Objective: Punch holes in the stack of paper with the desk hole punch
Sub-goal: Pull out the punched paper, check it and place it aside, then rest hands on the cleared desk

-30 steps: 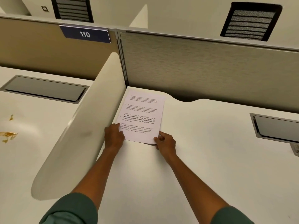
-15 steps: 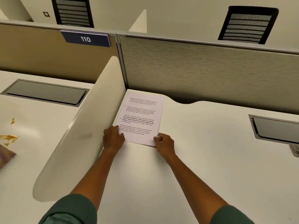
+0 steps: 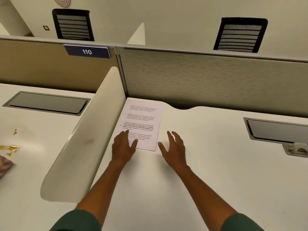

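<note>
The broad white desk top (image 3: pixel 208 172) carries the task's thing in its far left corner: the thin stack of white printed paper (image 3: pixel 143 124) lies flat there, its left edge along the curved cream side divider (image 3: pixel 86 139) and its far edge near the grey fabric back panel (image 3: pixel 208 77). By my reading the task has barely begun: the sheets show no holes along any edge I can see, and no desk hole punch appears anywhere in view, so fetching the punch, sliding the stack into it and pressing down all remain. The left hand (image 3: pixel 123 145) rests on the near left corner of the stack with fingers spread fairly flat, gripping nothing. The right hand (image 3: pixel 173 147) hovers just beside the near right corner, fingers wide and relaxed, apparently off the paper. The divider hems in the stack's left side, which may hamper reaching that edge. Around are a grey recessed cable hatch (image 3: pixel 276 130) at the right, a blue "110" sign (image 3: pixel 87 51) and gold wrapper scraps (image 3: pixel 11 148) on the neighbouring desk.
</note>
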Motion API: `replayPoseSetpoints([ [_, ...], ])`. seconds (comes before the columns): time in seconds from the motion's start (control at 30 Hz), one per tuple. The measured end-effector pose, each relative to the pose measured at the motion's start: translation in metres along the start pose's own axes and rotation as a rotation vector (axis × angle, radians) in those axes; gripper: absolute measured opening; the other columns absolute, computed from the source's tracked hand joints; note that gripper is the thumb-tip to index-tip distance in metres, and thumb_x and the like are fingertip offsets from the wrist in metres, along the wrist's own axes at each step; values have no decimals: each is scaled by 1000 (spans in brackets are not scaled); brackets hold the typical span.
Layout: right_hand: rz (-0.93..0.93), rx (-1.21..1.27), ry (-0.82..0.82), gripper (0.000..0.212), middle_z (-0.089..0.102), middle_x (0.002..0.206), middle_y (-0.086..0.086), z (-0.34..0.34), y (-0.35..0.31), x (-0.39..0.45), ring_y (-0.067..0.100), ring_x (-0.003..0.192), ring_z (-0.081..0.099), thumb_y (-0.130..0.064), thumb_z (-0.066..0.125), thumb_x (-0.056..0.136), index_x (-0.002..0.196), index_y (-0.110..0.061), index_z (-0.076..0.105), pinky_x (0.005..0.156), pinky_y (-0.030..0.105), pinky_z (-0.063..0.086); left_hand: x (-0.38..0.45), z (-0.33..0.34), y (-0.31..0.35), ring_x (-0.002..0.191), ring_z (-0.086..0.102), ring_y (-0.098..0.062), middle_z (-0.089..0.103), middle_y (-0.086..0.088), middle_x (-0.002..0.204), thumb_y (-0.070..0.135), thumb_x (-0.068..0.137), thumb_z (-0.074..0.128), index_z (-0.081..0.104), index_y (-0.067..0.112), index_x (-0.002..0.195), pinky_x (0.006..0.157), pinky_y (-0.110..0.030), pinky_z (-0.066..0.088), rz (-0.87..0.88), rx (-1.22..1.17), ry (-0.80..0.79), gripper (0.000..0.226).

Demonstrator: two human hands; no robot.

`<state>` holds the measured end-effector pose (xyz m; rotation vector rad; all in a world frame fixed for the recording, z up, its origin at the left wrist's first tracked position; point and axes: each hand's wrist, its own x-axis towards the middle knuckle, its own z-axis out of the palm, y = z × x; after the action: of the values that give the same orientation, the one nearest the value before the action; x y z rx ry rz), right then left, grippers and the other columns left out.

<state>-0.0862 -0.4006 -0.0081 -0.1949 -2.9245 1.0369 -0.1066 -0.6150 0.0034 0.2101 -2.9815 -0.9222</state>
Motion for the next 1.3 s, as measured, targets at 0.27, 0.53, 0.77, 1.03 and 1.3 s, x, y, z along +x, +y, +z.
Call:
replayPoseSetpoints([
  [0.27,-136,-408,84,86,-9,163,1,-55,22,-18,26,150,-8,-79,18,85,154,-31,2,118,55,0,-34,9,66,152,-1,-28,2,-5,165,67,89,41,8,25,156,120,-54,8,203,167,-3,86],
  [0.53,-43,-452,179,87,-14,162,2,-120,58,-59,27,149,-11,-79,17,86,153,-30,-5,118,58,0,-77,31,131,152,-5,-28,-3,-4,165,75,83,26,3,30,155,120,-58,7,359,162,-36,88],
  [0.77,74,-477,217,86,-16,162,3,-177,115,-102,28,149,-13,-75,19,88,153,-28,-9,119,57,1,-115,75,193,152,-4,-26,0,-3,165,77,84,26,5,31,155,119,-56,6,482,125,-116,87],
  [1.03,161,-472,278,84,-10,163,4,-252,200,-148,28,150,-9,-71,23,90,154,-25,-4,119,56,0,-166,125,274,152,-3,-27,1,-4,165,76,84,26,6,30,155,120,-56,6,574,122,-185,87],
  [1.3,130,-454,264,77,3,163,6,-329,304,-171,28,150,2,-62,31,94,154,-21,6,119,53,7,-224,181,346,152,0,-26,8,-5,165,70,90,34,14,28,155,120,-54,7,499,137,-178,80],
])
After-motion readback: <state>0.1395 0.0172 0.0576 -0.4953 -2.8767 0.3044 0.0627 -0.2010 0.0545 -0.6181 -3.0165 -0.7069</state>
